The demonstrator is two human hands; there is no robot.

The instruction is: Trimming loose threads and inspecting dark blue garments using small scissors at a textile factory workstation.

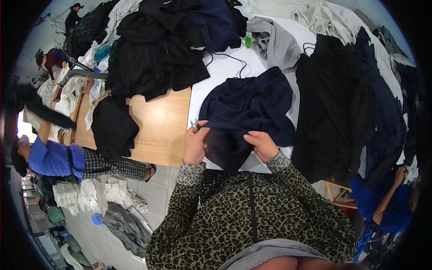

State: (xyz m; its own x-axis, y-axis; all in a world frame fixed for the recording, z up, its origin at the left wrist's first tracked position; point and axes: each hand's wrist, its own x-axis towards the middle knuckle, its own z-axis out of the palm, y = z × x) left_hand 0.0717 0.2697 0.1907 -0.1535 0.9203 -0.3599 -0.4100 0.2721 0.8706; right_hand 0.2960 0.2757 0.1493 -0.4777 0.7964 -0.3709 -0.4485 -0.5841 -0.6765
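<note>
The left hand [195,146] pinches the near part of the navy garment [249,101] and also carries small metal clippers [194,125], tips upward; the right hand [263,145] pinches the same cloth farther right. The garment lies on the white table [218,68] just ahead of the person. With the clippers so close, a careless twist of the left hand could nick the fabric. Black clothes [155,56] heap far left and a black garment [333,108] lies right, so sideways dragging could tangle pieces.
</note>
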